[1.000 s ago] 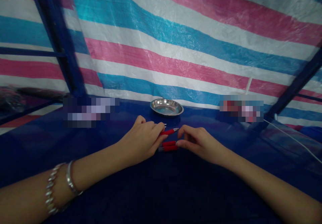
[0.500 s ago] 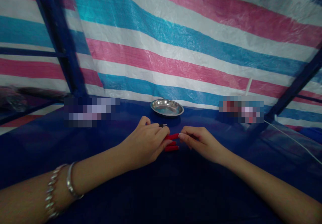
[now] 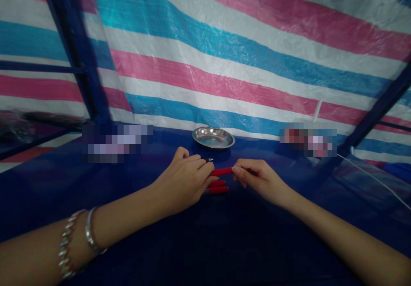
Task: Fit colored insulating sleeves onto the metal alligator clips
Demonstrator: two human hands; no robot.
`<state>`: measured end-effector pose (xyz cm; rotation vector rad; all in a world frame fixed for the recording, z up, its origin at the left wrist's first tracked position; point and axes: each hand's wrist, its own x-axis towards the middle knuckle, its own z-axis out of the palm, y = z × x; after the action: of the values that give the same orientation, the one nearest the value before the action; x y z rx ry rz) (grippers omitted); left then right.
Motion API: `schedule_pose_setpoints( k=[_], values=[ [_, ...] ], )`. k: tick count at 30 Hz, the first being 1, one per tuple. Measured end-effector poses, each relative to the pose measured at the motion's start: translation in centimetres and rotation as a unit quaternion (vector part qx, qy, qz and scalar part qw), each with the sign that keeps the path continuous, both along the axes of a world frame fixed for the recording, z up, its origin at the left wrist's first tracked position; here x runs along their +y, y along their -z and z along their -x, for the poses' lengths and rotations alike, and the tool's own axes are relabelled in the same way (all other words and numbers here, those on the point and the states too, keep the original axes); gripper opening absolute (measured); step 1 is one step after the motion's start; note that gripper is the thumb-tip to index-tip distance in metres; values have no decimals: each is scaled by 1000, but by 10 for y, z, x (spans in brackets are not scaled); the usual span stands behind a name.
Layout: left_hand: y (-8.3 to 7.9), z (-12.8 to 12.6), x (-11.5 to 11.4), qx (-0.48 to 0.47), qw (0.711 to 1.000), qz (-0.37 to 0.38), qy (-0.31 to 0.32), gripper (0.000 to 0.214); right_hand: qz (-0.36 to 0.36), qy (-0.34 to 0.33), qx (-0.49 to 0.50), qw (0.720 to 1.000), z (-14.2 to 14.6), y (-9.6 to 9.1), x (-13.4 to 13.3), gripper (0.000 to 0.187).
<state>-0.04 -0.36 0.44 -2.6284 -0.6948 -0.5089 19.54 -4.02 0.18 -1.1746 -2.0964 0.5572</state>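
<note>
My left hand (image 3: 188, 182) grips one end of a red pen (image 3: 222, 171) held just above the blue table. My right hand (image 3: 257, 178) pinches the pen's other end between thumb and fingers, covering the tip. Two more red pens (image 3: 218, 186) lie side by side on the table right below, partly tucked under my left fingers. A small metal bit shows at my left fingertips.
A shallow steel dish (image 3: 213, 137) sits on the blue table (image 3: 205, 243) just behind my hands. A striped pink, blue and white tarp (image 3: 244, 55) hangs behind. A white cable (image 3: 375, 177) runs along the right. Dark blue frame bars stand at left and right.
The pen's metal tip was bare a second ago; my right hand has moved in and closed over that end, and the pen now sits level between both hands.
</note>
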Motion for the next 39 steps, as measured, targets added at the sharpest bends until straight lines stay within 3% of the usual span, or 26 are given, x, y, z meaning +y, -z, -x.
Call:
schedule_pose_setpoints(
  k=[8,16,23,32,39],
  values=[
    [2,0,1,-3,1000,-3,2,27,-8,23,-29,999,0,0,-2,23],
    [2,0,0,-6,1000,3,-1,26,-34,33,-31,998,0,0,0,32],
    [3,0,1,-12,1000,7,-1,27,-29,51,8,998,0,5,1,15],
    [2,1,0,-18,1000,14,1,25,-40,46,-5,998,0,1,1,28],
    [2,1,0,-15,1000,15,-2,25,-27,52,27,998,0,4,3,12]
  ],
)
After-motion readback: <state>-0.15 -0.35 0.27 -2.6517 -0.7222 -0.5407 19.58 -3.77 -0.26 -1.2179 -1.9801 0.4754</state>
